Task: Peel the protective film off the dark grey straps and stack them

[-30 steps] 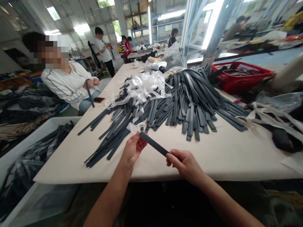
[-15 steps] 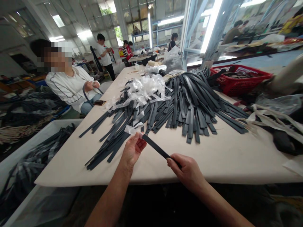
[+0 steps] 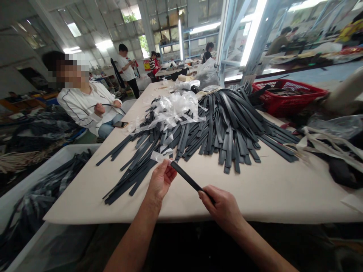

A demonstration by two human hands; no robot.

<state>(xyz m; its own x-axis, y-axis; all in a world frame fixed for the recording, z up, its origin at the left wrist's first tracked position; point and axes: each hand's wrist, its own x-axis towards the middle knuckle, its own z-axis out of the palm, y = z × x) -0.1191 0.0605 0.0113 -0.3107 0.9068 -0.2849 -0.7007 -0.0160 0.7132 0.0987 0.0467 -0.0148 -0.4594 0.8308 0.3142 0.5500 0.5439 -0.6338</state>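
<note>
A dark strap slants above the near part of the table between my two hands. My right hand is closed around its lower end, with the thumb along it. At the upper end, my left hand pinches a piece of clear plastic film beside the strap's tip. Whether those fingers also grip the strap itself, I cannot tell. Beyond my hands lies a large pile of dark straps, fanned out towards me. A heap of crumpled clear film covers its left part.
The pale tabletop extends around the pile. A red basket stands at the back right, and a white bin of straps at the left. A co-worker sits at the left edge, holding a strap, near a phone.
My hands stay nearly in place on the strap and film; the film piece has shifted slightly. The seated co-worker's hands have moved apart along their strap. The view has tilted a little.
</note>
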